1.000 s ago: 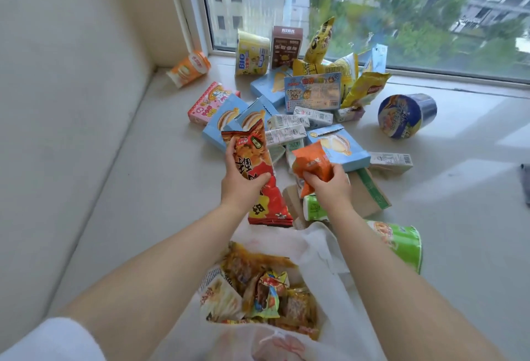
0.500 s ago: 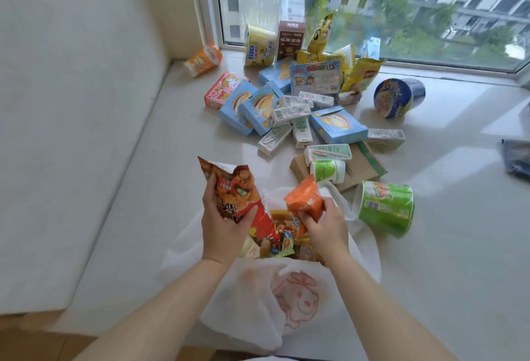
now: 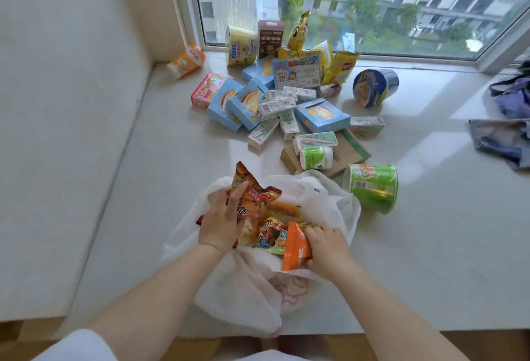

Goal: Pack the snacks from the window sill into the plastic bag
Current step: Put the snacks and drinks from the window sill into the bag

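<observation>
A white plastic bag (image 3: 324, 197) lies open on the pale window sill (image 3: 172, 177) at its near edge, with several snack packets inside. My left hand (image 3: 222, 217) holds a red and orange snack packet (image 3: 252, 191) at the bag's left side, half inside the mouth. My right hand (image 3: 327, 247) grips a small orange packet (image 3: 295, 248) over the bag's right side. Further back lies a heap of snacks: blue boxes (image 3: 246, 102), small white cartons (image 3: 275, 107) and yellow crisp bags (image 3: 341, 66).
A green cup (image 3: 374, 187) lies on its side right of the bag, beside a brown flat box (image 3: 344, 154) and a small green tub (image 3: 317, 158). A blue noodle bowl (image 3: 372, 86) lies further back. Blue cloth (image 3: 504, 137) sits at the right edge. A wall closes the left.
Both hands pulled back from the heap with their packets and lowered them into the bag's mouth. The camera rose and drew back.
</observation>
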The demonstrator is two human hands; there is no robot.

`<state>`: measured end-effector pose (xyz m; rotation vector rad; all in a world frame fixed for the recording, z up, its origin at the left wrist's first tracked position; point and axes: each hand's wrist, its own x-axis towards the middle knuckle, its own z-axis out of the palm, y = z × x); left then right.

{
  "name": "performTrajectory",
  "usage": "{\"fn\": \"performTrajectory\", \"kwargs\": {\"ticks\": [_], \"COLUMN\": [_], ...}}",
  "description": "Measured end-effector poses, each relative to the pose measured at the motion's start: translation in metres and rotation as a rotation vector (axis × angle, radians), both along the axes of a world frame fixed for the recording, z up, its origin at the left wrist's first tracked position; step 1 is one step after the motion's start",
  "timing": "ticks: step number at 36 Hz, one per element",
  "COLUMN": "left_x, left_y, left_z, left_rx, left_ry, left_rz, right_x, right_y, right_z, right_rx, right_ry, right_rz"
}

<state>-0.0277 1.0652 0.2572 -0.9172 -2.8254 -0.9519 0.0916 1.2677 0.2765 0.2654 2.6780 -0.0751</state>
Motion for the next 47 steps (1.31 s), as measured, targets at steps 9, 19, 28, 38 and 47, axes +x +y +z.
{"fn": "performTrajectory", "kwargs": {"ticks": [9, 19, 28, 38, 47], "left_x": [-0.006, 0.033, 0.064, 0.077, 0.067], "left_y": [0.003, 0.021, -0.009, -0.017, -0.084], "left_z": [0.004, 0.030, 0.025, 0.019, -0.015], "left_rx": [0.013, -0.554, -0.898, -0.786, -0.468], "left_ry": [-0.026, -0.229, -0.516, -0.449, -0.495], "left_rz": [0.103, -0.426, -0.381, -0.307, 0.976], "right_x": [0.010, 0.025, 0.028, 0.025, 0.006], "right_y": [0.000, 0.034, 0.019, 0.000, 0.018], "right_z": [0.010, 0.023, 0.007, 0.006, 0.008], "right_rx": [0.141, 0.187, 0.188, 0.041, 0.036], "right_ry": [-0.328, -0.192, -0.088, 0.001, 0.201], "right_rz": [0.471, 0.178, -0.041, 0.205, -0.561]}}
